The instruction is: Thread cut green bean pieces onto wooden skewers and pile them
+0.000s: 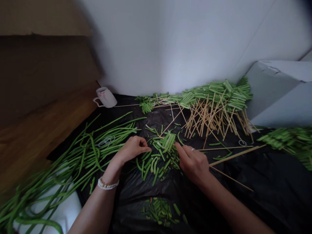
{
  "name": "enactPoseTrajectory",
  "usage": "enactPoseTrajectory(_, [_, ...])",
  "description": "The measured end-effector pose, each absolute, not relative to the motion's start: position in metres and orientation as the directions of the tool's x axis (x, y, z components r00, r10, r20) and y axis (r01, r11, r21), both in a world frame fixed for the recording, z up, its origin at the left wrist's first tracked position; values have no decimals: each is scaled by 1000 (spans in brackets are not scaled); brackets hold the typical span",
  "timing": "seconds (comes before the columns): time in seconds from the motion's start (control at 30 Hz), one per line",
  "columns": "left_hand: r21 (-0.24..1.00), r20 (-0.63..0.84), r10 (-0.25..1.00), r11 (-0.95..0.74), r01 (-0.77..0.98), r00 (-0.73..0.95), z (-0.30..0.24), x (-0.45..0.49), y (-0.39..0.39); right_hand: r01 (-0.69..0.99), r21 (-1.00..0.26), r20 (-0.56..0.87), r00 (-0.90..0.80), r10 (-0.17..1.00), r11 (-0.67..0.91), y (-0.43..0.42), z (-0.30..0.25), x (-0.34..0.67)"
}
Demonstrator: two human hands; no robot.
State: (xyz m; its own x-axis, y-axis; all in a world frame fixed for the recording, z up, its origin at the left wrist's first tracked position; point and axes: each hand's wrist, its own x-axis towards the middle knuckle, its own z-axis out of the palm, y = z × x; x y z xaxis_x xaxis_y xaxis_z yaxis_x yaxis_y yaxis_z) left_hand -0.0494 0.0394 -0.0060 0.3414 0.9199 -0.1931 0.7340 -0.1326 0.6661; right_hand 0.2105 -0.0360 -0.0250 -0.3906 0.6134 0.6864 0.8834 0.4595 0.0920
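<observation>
My right hand (193,161), with a ring on one finger, is closed around a thin wooden skewer (231,178). The skewer's far tip shows past a row of cut green bean pieces (168,141) lying side by side along it. My left hand (135,148), wearing a beaded bracelet, has thumb and fingertips pinched together at the left edge of a pile of loose cut beans (154,164). Whatever may be between those fingertips is too small to make out. Long uncut beans (97,143) lie left of this hand, with a white looped cord (106,141) on them.
Finished bean skewers (214,92) are stacked at the back, their sticks pointing forward. More bean skewers (290,141) lie at right near a white box (280,94). A tilted mug (106,97) stands at back left. Bean scraps (161,211) lie in front on black plastic sheeting (131,201).
</observation>
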Motion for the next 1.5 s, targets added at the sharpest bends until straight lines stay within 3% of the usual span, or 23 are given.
enactPoseTrajectory(0.1, [625,-227,906,-146,767,357,-2,-53,38,886,90,682,-387,621,454,-36,-27,210])
enactPoseTrajectory(0.43, [653,-251,863,-183,735,438,-3,-48,34,890,91,682,-383,623,447,-35,-27,209])
enactPoseTrajectory(0.6, [661,-156,892,-225,716,424,-3,-37,31,887,95,687,-387,615,452,-35,-28,210])
enactPoseTrajectory(0.73, [827,-55,940,-146,542,337,3,-27,32,888,87,689,-381,617,452,-36,-26,211])
enactPoseTrajectory(0.87, [976,-116,959,60,211,259,6,-22,34,885,74,684,-380,622,459,-37,-24,210])
enactPoseTrajectory(1.07, [903,-296,927,350,-250,229,-3,-14,33,880,73,697,-381,607,469,-36,-24,209])
enactPoseTrajectory(1.5, [848,-347,913,404,-343,216,-5,-7,30,878,90,663,-405,629,470,-37,-26,209])
